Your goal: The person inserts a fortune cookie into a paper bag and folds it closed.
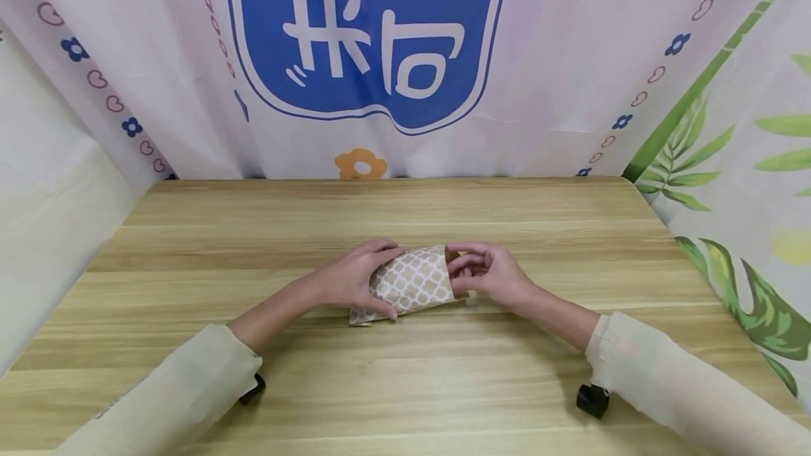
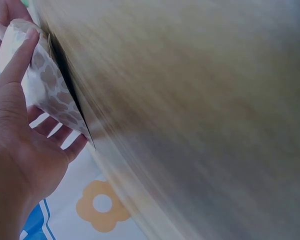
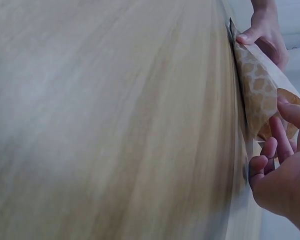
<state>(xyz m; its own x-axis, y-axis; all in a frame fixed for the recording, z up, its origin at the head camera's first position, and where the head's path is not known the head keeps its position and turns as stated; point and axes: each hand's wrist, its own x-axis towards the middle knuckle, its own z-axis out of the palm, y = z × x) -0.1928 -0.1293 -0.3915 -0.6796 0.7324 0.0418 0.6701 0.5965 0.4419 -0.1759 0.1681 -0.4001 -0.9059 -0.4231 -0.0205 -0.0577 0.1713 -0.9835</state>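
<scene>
Bag (image 1: 415, 276) mid-table (image 1: 405, 378), mouth (image 3: 290, 95) facing three o'clock. Left hand (image 1: 364, 274) at nine o'clock, gripping bag between thumb and fingers (image 2: 77, 146). Right hand (image 1: 494, 274) at three o'clock, fingertips at mouth, some inside; whether they pinch rim, cannot tell. Best done, probably: left hold steady but light, lest bag crumple; right fingers ease mouth wide without tearing. Left wrist view shows left fingers fanned apart, mostly hidden from head view. Right wrist view shows more of mouth's brown inside.
</scene>
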